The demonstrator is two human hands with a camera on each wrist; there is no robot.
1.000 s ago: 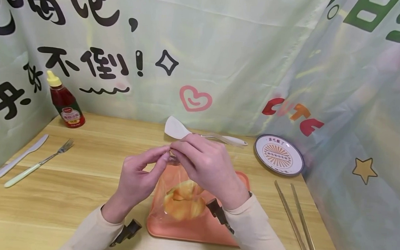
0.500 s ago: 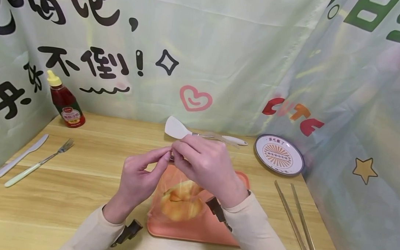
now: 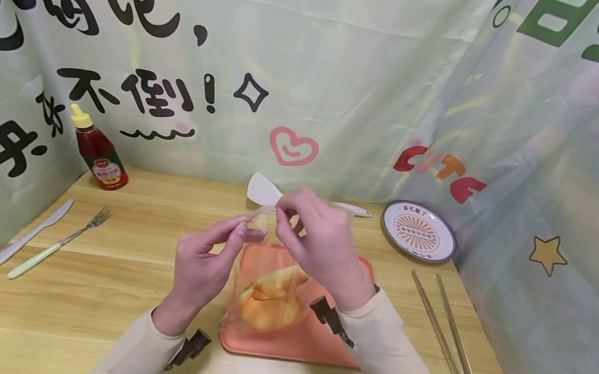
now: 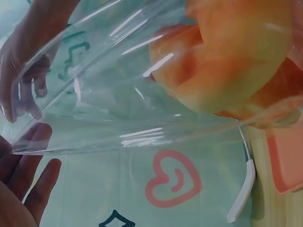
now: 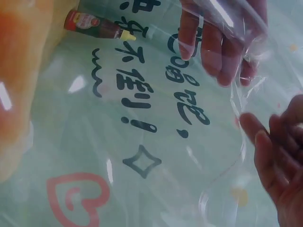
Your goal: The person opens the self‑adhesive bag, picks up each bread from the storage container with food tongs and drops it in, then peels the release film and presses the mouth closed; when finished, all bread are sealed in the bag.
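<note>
The clear plastic bag [image 3: 269,279] with orange bread inside hung upright over the pink tray [image 3: 324,342], its mouth uppermost. The left hand [image 3: 203,260] and right hand [image 3: 317,242] each pinched an opposite side of that rim.

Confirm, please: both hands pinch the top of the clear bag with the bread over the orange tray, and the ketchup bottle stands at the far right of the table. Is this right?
Not quite. The ketchup bottle stands at the far left of the table, as the head view shows. The rest holds: the left hand and the right hand pinch the top of the clear bag with the bread over the orange tray.
</note>
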